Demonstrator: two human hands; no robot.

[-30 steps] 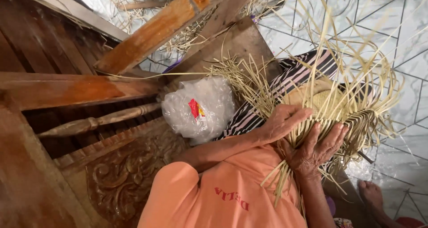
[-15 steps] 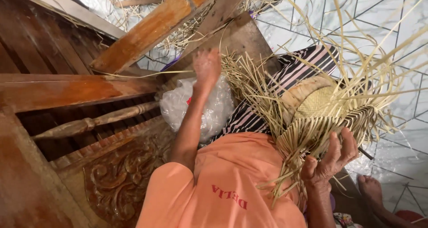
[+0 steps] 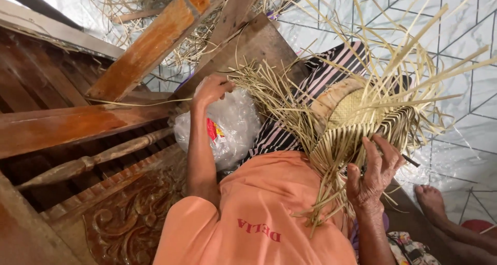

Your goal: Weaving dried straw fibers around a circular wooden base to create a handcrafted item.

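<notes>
The half-woven straw piece (image 3: 357, 121), a rounded form of pale flat strips with many loose ends fanning up and out, sits in your lap over the striped cloth (image 3: 323, 78), just right of the middle of the view. Your right hand (image 3: 375, 167) grips its lower edge, thumb underneath and fingers spread across the woven wall, with unwoven strips hanging below your palm. Your left hand (image 3: 212, 89) is stretched out well apart from it, curled narrow and pinching the ends of a loose bundle of straw strips (image 3: 261, 86) that runs back toward the woven piece. Just beneath that forearm lies a clear plastic bag (image 3: 230, 127) with a red label, resting against the carved wooden furniture (image 3: 119, 218) on your left. Orange-stained wooden beams (image 3: 150, 47) cross above it, with more straw heaped behind them. A bare foot (image 3: 435, 200) rests on the white tiled floor (image 3: 466, 32) at lower right.
</notes>
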